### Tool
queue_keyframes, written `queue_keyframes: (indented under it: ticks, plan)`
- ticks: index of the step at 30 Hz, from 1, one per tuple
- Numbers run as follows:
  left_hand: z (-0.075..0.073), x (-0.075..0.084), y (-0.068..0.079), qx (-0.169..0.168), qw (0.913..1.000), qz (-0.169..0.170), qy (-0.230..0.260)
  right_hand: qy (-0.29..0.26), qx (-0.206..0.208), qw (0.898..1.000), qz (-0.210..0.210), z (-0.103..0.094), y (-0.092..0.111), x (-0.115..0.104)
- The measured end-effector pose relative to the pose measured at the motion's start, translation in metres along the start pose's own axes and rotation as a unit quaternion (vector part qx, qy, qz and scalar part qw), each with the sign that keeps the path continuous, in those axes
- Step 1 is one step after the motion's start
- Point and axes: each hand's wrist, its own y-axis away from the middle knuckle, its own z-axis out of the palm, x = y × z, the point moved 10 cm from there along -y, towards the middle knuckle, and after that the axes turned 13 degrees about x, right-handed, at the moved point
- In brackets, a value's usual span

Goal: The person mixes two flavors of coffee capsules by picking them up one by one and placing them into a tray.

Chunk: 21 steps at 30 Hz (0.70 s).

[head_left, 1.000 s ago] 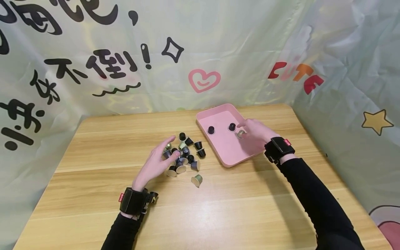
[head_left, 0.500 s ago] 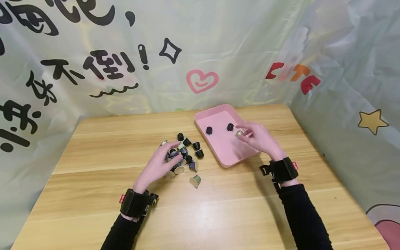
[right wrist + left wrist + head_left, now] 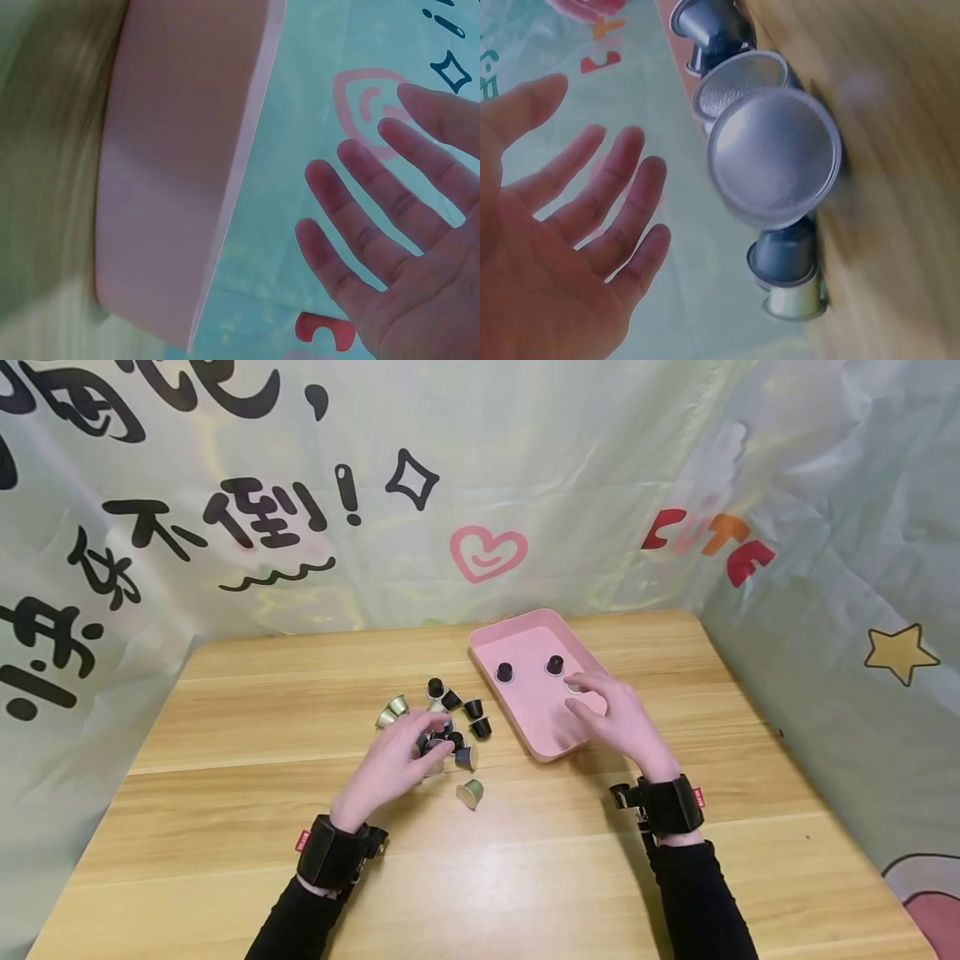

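My left hand (image 3: 397, 762) hovers over a pile of coffee capsules (image 3: 774, 157), partly covering it in the head view; its fingers are spread and hold nothing in the left wrist view. Two pale gold capsules (image 3: 392, 711) lie past its knuckles, and a green capsule (image 3: 470, 792) lies on its side nearer the front. Above the pink tray (image 3: 536, 727), my right hand (image 3: 618, 718) has its fingers loosely extended, with nothing in the palm in the right wrist view. Two black capsules (image 3: 555, 665) stand upside down in the tray; a light capsule (image 3: 574, 687) is mostly hidden behind the right fingers.
The wooden table (image 3: 480, 877) backs onto a printed curtain (image 3: 585, 527), which also runs down the right side. Two black capsules (image 3: 477, 718) lie between the pile and the tray's left wall.
The right hand has drawn back from the light capsule, which stays in the tray. My left hand has shifted right and nearer over the pile, uncovering the pale gold capsules.
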Motion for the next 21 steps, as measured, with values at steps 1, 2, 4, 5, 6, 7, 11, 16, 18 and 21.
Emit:
queue_keyframes:
  ticks: [1,2,4,5,6,7,11,16,18,21]
  plan:
    - [0.000,0.001,0.001,0.000,0.9999,0.005,-0.009,0.000,0.006,1.000,0.000,-0.001,0.001,0.000]
    - [-0.001,0.002,0.001,0.001,0.9998,0.010,-0.020,0.000,0.012,1.000,0.001,-0.002,0.002,0.000]
    - [-0.001,0.007,0.002,-0.001,0.9989,0.025,-0.038,-0.001,0.022,1.000,0.002,-0.004,0.004,0.002]
    - [0.000,0.009,0.002,-0.003,0.9982,0.035,-0.048,0.000,0.026,1.000,0.004,-0.005,0.005,0.003]
    - [0.000,0.012,0.003,-0.004,0.9973,0.047,-0.057,0.000,0.030,1.000,0.005,-0.005,0.005,0.005]
    - [0.002,0.014,0.004,-0.006,0.9962,0.057,-0.065,0.000,0.033,0.999,0.006,-0.006,0.005,0.006]
    - [0.008,0.023,0.006,-0.023,0.9934,0.083,-0.076,0.004,0.051,0.999,0.016,-0.010,0.005,0.012]
    - [0.018,0.029,0.010,-0.053,0.9914,0.089,-0.079,0.000,0.068,0.997,0.031,-0.015,0.006,0.017]
    - [0.022,0.031,0.012,-0.062,0.9906,0.092,-0.080,-0.002,0.067,0.997,0.034,-0.014,0.007,0.018]
    - [0.026,0.034,0.015,-0.076,0.9894,0.096,-0.078,-0.003,0.066,0.997,0.036,-0.013,0.008,0.020]
